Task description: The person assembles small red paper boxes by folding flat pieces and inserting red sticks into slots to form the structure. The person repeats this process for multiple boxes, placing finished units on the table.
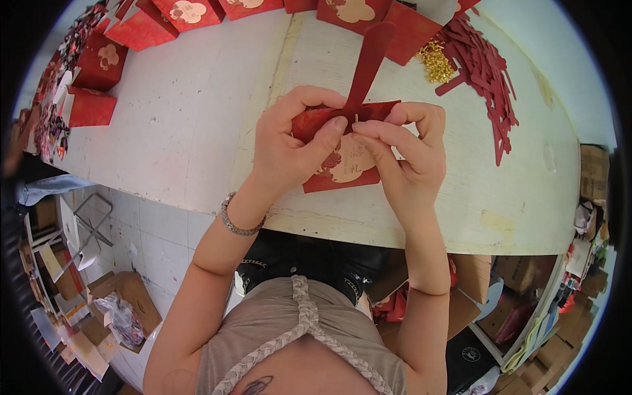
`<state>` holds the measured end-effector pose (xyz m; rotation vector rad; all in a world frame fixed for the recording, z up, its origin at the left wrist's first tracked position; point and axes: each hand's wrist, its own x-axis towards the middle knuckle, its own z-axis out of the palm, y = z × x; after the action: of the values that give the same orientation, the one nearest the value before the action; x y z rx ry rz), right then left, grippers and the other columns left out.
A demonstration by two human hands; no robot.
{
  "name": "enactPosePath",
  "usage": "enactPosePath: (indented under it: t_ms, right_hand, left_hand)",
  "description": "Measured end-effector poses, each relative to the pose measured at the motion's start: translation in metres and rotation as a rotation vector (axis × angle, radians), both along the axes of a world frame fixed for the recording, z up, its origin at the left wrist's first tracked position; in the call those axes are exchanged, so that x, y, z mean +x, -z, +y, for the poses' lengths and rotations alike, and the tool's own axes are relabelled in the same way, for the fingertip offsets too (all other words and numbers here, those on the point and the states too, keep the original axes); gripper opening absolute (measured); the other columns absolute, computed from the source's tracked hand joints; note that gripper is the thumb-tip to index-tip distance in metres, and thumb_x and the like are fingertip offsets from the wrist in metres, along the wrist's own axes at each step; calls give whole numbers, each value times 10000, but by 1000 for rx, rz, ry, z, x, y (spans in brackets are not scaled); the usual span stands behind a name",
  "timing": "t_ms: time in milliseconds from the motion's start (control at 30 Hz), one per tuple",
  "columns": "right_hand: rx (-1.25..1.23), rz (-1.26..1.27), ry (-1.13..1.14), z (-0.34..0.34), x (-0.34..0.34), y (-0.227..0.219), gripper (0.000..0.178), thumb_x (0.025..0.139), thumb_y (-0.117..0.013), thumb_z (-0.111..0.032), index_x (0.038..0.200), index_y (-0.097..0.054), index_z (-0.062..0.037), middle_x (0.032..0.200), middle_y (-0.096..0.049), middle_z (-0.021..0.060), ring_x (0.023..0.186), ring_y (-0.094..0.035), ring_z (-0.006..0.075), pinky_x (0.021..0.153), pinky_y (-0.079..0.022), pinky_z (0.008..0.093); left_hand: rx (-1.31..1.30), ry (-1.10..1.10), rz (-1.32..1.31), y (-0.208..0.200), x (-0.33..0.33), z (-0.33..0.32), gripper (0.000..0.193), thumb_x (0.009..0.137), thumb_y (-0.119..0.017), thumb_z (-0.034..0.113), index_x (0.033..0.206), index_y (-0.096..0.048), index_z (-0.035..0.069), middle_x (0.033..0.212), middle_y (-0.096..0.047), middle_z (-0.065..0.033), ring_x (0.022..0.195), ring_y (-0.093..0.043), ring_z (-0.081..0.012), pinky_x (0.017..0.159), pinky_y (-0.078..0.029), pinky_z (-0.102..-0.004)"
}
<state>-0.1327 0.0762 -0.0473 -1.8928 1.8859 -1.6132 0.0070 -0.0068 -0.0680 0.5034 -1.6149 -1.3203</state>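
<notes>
A red paper gift box (349,164) with a pale flower-shaped panel stands on the table in front of me. My left hand (286,138) is closed round its upper left side, thumb in front, fingers behind. From the box's top edge a dark red strap (370,62) rises, its lower end beside my left thumb. A small gold paper fastener (356,119) sits at that edge, near the strap's foot. My right hand (415,141) pinches at the fastener with thumb and forefinger, its other fingers curled by the box's right corner. The fastener's lower part is hidden by fingertips.
A heap of loose red strips (480,72) lies at the table's far right, beside a small pile of gold fasteners (434,62). Several red gift boxes (187,13) line the far edge and left side. An open cardboard box (464,299) is below the table.
</notes>
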Motion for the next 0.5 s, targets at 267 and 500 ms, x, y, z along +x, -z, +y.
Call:
enactPosePath:
  t_ms: [267,500]
  right_hand:
    - [29,-31,14,1,2,1,208,637,-778,-80,829,-728,-143,850,-529,-12,875,-470,196,796,-347,317]
    - [83,-40,49,10,2,2,204,635,-763,-48,817,-710,-121,846,-528,-5,871,-473,197,807,-337,324]
  left_hand:
    - [6,4,-16,-1,1,0,196,797,-646,-29,987,-630,19,918,-644,-44,812,-612,-111,719,-493,-231]
    - [-288,89,-15,1,4,-11,180,742,-663,-44,891,-647,54,954,-661,-71,798,-621,-185,693,-497,-270]
